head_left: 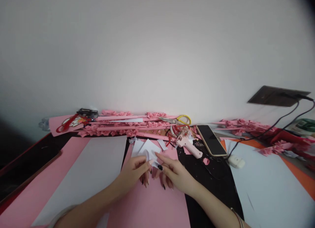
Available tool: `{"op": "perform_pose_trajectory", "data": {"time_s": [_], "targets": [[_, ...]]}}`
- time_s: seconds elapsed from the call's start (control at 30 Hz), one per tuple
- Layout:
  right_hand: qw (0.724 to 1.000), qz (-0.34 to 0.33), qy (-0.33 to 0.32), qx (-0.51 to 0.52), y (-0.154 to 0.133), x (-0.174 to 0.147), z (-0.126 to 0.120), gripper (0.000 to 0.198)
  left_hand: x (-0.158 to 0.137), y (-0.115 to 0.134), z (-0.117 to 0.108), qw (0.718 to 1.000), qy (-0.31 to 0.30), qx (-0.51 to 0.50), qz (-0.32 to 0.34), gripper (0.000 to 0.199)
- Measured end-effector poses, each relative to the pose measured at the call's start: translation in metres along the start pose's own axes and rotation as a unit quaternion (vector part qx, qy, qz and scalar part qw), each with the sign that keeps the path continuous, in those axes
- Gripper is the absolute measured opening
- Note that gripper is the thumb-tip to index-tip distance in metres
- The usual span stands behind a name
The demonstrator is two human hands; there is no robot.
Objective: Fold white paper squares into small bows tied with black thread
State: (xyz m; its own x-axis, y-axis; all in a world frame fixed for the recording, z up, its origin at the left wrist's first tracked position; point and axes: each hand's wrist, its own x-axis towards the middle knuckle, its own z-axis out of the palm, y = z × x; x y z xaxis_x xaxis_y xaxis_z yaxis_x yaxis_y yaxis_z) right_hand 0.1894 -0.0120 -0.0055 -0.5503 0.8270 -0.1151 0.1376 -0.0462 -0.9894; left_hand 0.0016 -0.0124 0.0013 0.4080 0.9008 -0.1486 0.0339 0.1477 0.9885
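Note:
My left hand [138, 170] is closed, thumb and fingers pinching the near left part of a small piece of white paper [152, 157]. From the other side my right hand [175, 172] pinches the same piece, its thumb at the lower edge and its index finger on top. The paper looks bent or folded between them; the exact fold is hard to make out. Just behind lie more white paper squares [149, 145] and a small white strip [162, 144]. All of this is over a pink paper sheet [150, 205].
Behind the hands are pink paper flower stems [118, 127], yellow-handled scissors [182, 120] and a pink glue gun [190, 146]. To the right are a phone [212, 141], a white charger-like object [236, 161], cables and a large white sheet [268, 182]. Red-handled scissors [67, 123] lie back left.

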Motion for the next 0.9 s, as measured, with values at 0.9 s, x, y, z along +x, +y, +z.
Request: {"op": "perform_pose_trajectory", "data": {"time_s": [0.9], "targets": [[0.999, 0.006, -0.026, 0.023, -0.003, 0.003, -0.006, 0.032, 0.002, -0.005, -0.001, 0.998, -0.041, 0.029, 0.038, 0.021]]}}
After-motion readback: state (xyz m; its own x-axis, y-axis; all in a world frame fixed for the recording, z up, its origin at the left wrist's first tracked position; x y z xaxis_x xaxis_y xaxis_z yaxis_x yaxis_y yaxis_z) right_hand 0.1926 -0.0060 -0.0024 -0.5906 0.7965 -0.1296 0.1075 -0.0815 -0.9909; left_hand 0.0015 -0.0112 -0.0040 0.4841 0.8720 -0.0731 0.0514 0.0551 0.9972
